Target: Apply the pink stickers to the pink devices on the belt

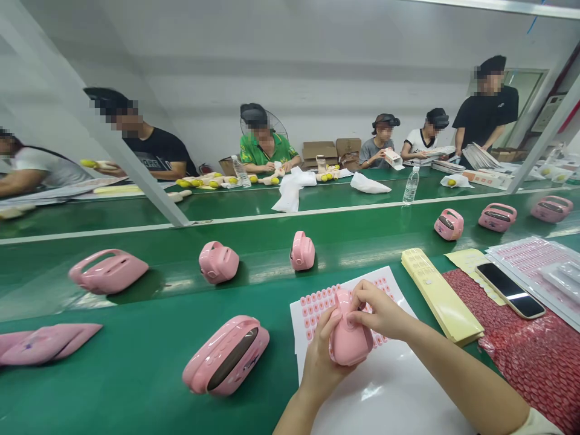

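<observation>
My left hand is wrapped around a pink portable speaker with a carry handle, holding it tilted with one end up. My right hand has its thumb and fingers pinched together against that end, near a small round mark. Whether a sticker is between these fingertips is hidden. Beneath both hands lies a white sheet with rows of small pink oval stickers. To the left, another pink speaker with a dark front panel rests on the green table.
More pink speakers are spread along the green conveyor belt. A yellow paper stack, a phone and red bubble wrap lie at right. Several people sit or stand across the line, behind a water bottle.
</observation>
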Available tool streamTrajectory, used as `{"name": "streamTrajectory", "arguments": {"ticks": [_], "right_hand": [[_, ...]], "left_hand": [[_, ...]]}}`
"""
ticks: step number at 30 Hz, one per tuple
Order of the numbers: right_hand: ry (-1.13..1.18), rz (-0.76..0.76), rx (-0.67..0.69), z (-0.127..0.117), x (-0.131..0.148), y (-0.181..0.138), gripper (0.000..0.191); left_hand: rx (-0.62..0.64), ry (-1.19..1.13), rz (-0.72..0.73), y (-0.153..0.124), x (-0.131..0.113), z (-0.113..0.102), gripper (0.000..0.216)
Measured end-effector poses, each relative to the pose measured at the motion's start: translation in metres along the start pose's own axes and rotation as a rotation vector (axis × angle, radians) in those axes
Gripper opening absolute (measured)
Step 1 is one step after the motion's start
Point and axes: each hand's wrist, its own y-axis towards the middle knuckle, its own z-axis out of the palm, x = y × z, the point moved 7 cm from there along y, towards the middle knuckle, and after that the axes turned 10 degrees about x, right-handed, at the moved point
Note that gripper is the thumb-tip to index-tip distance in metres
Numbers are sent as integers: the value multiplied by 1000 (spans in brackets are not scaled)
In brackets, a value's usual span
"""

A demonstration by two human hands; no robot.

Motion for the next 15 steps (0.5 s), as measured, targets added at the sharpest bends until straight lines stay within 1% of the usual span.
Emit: {"name": "streamTrajectory", "arguments": {"ticks": [2,4,6,8,10,11,13,14,15], "right_hand": [[-64,-31,-17,1,3,-2,12],[-175,-127,-45,3,8,-7,10],[-325,-242,-64,6,13,-15,9],[-470,-300,-74,10,13,-23,14],[-537,-281,-91,9,8,-27,20],[-526,-251,-104,8,5,-28,28],[-429,-169,-109,4,-2,-26,51],[-356,-127,-90,4,-6,-23,58],[-277,-85,-59,5,-9,-20,61]], "left_hand": [[51,30,13,1,-1,1,80],[80,47,7,2,-2,1,83],[65,33,1,3,-3,0,83],[49,4,-5,3,-3,0,82],[45,-27,-25,3,-2,2,80],[39,-40,-35,2,-1,2,79],[38,-54,-40,1,0,1,79],[48,-57,-35,0,0,1,79],[63,-64,-29,0,0,1,79]]}}
